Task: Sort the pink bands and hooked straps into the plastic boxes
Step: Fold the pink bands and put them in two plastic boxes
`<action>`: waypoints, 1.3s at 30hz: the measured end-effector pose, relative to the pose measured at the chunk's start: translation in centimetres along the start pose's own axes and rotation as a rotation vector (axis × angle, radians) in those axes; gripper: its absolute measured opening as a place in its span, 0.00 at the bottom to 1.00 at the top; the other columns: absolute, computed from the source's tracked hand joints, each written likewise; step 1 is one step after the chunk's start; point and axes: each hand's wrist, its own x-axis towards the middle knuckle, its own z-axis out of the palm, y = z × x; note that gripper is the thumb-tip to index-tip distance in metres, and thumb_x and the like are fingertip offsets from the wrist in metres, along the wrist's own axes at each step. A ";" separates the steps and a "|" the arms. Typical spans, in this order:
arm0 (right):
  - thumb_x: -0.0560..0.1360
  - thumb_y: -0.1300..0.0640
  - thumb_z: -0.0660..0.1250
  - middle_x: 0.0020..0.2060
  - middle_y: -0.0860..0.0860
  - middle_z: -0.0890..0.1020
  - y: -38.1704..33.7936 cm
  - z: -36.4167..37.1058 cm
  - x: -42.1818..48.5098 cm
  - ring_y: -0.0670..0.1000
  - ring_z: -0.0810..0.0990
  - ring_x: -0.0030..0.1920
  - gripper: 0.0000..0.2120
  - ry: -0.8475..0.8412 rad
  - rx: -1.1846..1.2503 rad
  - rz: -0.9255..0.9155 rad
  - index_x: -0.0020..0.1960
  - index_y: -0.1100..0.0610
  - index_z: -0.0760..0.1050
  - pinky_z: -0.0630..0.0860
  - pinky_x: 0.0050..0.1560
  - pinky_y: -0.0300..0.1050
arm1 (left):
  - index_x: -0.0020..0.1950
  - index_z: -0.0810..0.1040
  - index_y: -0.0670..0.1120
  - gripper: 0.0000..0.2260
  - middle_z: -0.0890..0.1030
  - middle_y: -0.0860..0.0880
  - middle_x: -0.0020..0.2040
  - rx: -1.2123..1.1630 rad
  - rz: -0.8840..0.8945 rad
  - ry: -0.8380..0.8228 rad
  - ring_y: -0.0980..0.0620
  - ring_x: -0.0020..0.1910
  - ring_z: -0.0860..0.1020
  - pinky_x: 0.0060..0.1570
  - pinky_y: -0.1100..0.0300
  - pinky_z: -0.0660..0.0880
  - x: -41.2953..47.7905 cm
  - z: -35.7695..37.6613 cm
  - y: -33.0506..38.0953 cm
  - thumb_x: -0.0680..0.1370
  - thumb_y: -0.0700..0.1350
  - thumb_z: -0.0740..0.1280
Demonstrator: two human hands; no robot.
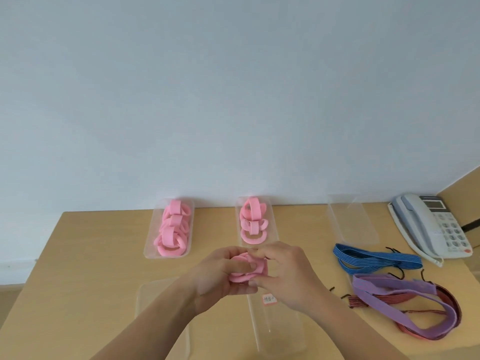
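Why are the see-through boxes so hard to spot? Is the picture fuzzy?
Head view: soft, even light, faint shadows; the empty clear box shows only by pale glints on its edges; the left hand and right hand gripping the pink band look a little blurry.

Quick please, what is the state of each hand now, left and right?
Left hand: closed, holding the pink bands.
Right hand: closed, pinching the same pink bands.

The left forearm (155,318) and right forearm (342,323) come in from below and converge. The left hand (218,274) curls its fingers round a pink band (250,268), and the right hand (285,274) pinches the same band from the other side, knuckles up.
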 end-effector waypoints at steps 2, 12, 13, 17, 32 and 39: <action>0.63 0.53 0.80 0.47 0.30 0.79 1.6 -0.4 1.2 0.37 0.78 0.51 0.26 0.021 0.002 0.013 0.56 0.37 0.75 0.71 0.48 0.27 | 0.66 0.81 0.40 0.19 0.85 0.42 0.59 0.012 -0.019 -0.001 0.43 0.55 0.84 0.59 0.43 0.82 1.6 -0.3 0.3 0.76 0.45 0.74; 0.68 0.55 0.79 0.50 0.51 0.83 9.1 0.5 8.3 0.54 0.79 0.48 0.18 0.029 -0.214 0.009 0.56 0.53 0.80 0.73 0.46 0.44 | 0.55 0.78 0.47 0.06 0.80 0.46 0.48 0.297 -0.029 0.663 0.49 0.43 0.80 0.45 0.53 0.82 9.9 -1.9 -0.9 0.80 0.44 0.71; 0.68 0.55 0.78 0.49 0.51 0.83 9.4 0.9 8.8 0.53 0.79 0.48 0.18 0.000 -0.224 -0.006 0.56 0.53 0.80 0.74 0.45 0.45 | 0.55 0.77 0.48 0.05 0.80 0.47 0.47 0.328 -0.025 0.687 0.50 0.43 0.80 0.45 0.52 0.83 10.3 -1.9 -1.0 0.80 0.43 0.70; 0.68 0.61 0.73 0.47 0.52 0.79 10.7 2.0 9.6 0.55 0.77 0.47 0.17 -0.133 -0.308 -0.020 0.56 0.54 0.77 0.74 0.42 0.47 | 0.54 0.76 0.48 0.05 0.80 0.47 0.43 0.386 -0.030 0.737 0.49 0.38 0.81 0.50 0.43 0.84 11.4 -1.9 -1.1 0.80 0.39 0.67; 0.69 0.65 0.70 0.45 0.54 0.82 11.8 1.9 11.2 0.59 0.78 0.47 0.09 -0.260 -0.331 -0.091 0.49 0.58 0.81 0.72 0.39 0.46 | 0.52 0.80 0.45 0.10 0.79 0.54 0.31 0.346 -0.073 0.780 0.51 0.29 0.82 0.53 0.34 0.81 12.4 -2.5 -1.3 0.76 0.32 0.65; 0.79 0.54 0.66 0.45 0.51 0.75 12.1 1.4 11.4 0.54 0.74 0.50 0.09 -0.295 -0.305 -0.107 0.50 0.55 0.84 0.75 0.44 0.48 | 0.52 0.80 0.46 0.08 0.80 0.50 0.37 0.329 -0.039 0.822 0.53 0.30 0.82 0.53 0.36 0.82 12.1 -2.2 -1.6 0.78 0.34 0.67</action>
